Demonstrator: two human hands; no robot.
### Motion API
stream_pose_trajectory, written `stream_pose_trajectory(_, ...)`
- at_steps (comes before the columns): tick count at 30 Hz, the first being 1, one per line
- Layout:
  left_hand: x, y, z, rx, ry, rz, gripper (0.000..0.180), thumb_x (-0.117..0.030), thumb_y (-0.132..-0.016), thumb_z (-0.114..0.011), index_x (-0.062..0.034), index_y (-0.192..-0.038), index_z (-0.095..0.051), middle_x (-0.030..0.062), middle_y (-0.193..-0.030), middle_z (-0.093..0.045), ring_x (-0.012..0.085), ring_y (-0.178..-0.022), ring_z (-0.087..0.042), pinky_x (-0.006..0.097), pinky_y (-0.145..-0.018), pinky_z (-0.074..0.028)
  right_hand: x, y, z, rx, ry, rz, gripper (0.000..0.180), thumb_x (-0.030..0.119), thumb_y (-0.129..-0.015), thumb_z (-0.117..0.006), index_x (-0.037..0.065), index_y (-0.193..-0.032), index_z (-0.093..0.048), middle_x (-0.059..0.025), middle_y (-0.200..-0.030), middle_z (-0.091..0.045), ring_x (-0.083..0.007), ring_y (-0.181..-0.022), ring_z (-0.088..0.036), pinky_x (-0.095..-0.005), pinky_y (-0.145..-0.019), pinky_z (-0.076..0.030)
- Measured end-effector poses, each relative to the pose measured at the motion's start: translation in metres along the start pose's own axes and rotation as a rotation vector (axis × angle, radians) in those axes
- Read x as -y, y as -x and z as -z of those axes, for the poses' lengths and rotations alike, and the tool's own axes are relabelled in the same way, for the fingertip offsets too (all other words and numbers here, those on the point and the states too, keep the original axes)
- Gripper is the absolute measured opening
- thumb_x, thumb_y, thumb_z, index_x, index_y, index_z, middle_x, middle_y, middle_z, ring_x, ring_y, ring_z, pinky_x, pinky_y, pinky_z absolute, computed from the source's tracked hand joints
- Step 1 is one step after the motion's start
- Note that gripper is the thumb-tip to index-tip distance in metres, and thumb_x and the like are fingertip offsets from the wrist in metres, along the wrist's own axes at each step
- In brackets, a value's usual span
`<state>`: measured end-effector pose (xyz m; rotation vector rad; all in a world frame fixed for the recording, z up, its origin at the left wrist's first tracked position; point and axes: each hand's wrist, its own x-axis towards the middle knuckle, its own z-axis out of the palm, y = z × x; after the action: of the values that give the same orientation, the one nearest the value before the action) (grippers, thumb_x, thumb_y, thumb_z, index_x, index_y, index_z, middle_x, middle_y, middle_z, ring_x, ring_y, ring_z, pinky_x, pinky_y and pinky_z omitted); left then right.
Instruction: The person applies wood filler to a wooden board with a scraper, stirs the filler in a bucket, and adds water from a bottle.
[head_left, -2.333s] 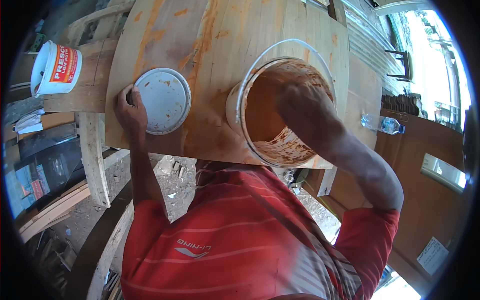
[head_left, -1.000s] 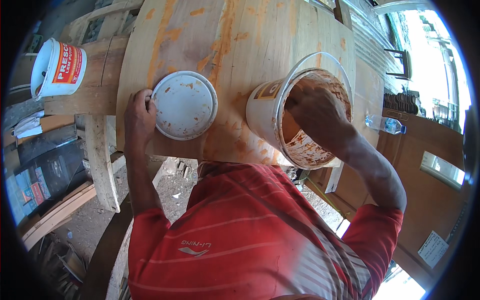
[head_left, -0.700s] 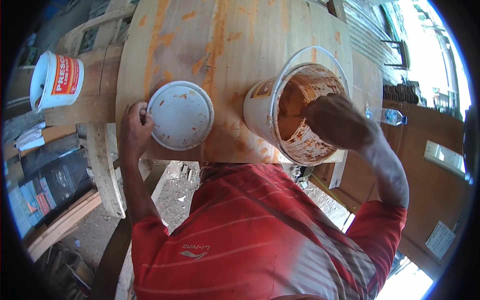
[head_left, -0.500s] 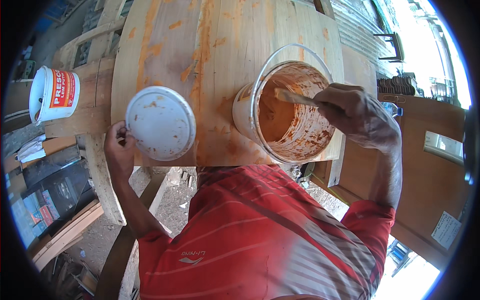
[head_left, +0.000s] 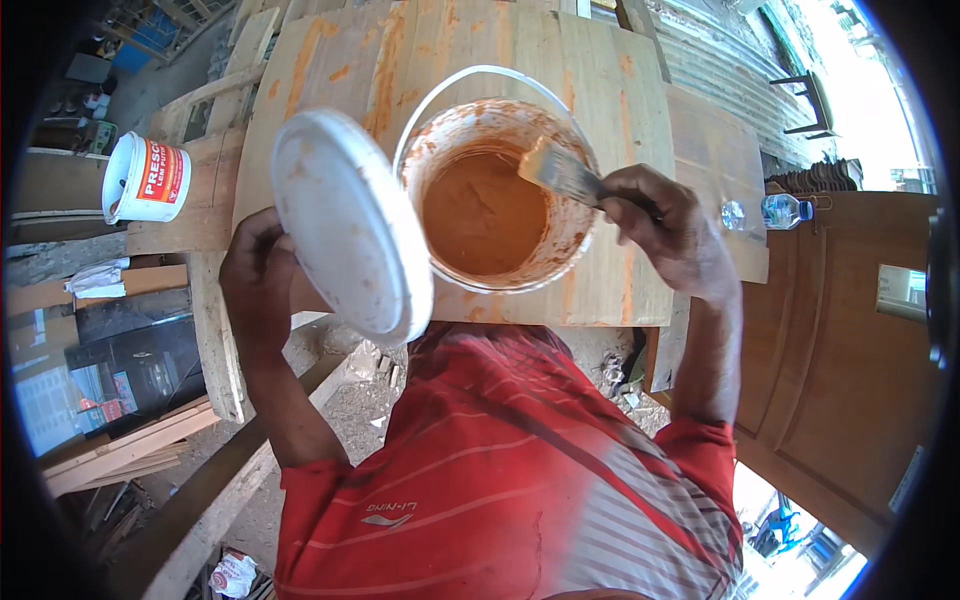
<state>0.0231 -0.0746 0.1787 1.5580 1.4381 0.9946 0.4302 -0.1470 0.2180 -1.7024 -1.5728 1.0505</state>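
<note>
My right hand [head_left: 655,215] is closed round the handle of what looks like a putty knife [head_left: 565,175]. Its blade carries orange paste and sits over the right side of the bucket's mouth. Below it stands a white bucket [head_left: 415,165] with its wire handle raised at the far side. Orange paste [head_left: 485,215] lies inside, and the inner wall is smeared with it. My left hand [head_left: 262,260] pinches the edge of a round white lid [head_left: 340,220]. The lid is tilted up beside the bucket, its right edge close to the rim, with faint stains on its face.
The wooden panel [head_left: 340,50] under the bucket has orange streaks along its joints. At the left, a smaller white tub [head_left: 165,180] with a red label rests on boards. A plastic bottle [head_left: 783,211] and a brown door [head_left: 810,320] are at the right.
The lid has come up and tilted toward the bucket. In view, the bucket has shifted left and its mouth faces up more. The putty knife now points leftward with its blade near the rim.
</note>
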Motion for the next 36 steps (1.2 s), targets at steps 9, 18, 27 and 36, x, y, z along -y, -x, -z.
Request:
stream_pose_trajectory(9,-0.046,-0.001,-0.058,0.074,-0.097,-0.078,0.020,-0.004,-0.096,-0.062,0.0036,-0.114,-0.066,0.0072,-0.098,-0.069,0.0113,-0.086,-0.062,0.028,-0.081,-0.051,-0.085,0.015,-0.021,-0.130,-0.767,0.037,0.025,0.027,-0.104,-0.065,0.003,-0.112,-0.067,-0.0022,-0.089,-0.071,-0.0062,-0.071,-0.067,-0.0173,-0.045,-0.036)
stream_pose_trajectory(18,-0.076,-0.031,-0.093,0.137,-0.320,-0.187,0.023,0.003,-0.089,-0.064,0.0023,-0.111,-0.065,0.0097,-0.089,-0.065,0.0172,-0.078,-0.065,0.033,-0.071,-0.054,-0.133,-0.045,0.009,-0.261,-0.954,0.019,0.021,0.022,-0.104,-0.063,0.003,-0.110,-0.066,-0.0085,-0.094,-0.072,-0.0136,-0.076,-0.066,-0.0273,-0.070,-0.052)
stream_pose_trajectory(27,-0.073,-0.048,-0.095,0.185,-0.257,-0.181,0.035,0.008,-0.080,-0.065,0.0010,-0.115,-0.064,0.0109,-0.097,-0.062,0.0172,-0.075,-0.064,0.030,-0.067,-0.055,-0.179,-0.207,0.075,-0.257,-0.269,-0.043,0.024,0.018,-0.103,-0.056,0.000,-0.118,-0.065,-0.0084,-0.095,-0.071,-0.0147,-0.076,-0.062,-0.0334,-0.068,-0.052)
stream_pose_trajectory(36,-0.059,-0.053,-0.105,0.209,-0.261,-0.282,0.042,-0.008,-0.089,-0.057,0.0030,-0.129,-0.060,0.0202,-0.116,-0.060,0.0315,-0.104,-0.063,0.043,-0.093,-0.051,-0.199,-0.279,0.091,-0.042,0.773,0.242,0.041,0.006,-0.098,-0.053,0.018,-0.135,-0.067,-0.0114,-0.098,-0.068,-0.0276,-0.090,-0.067,-0.0408,-0.083,-0.053)
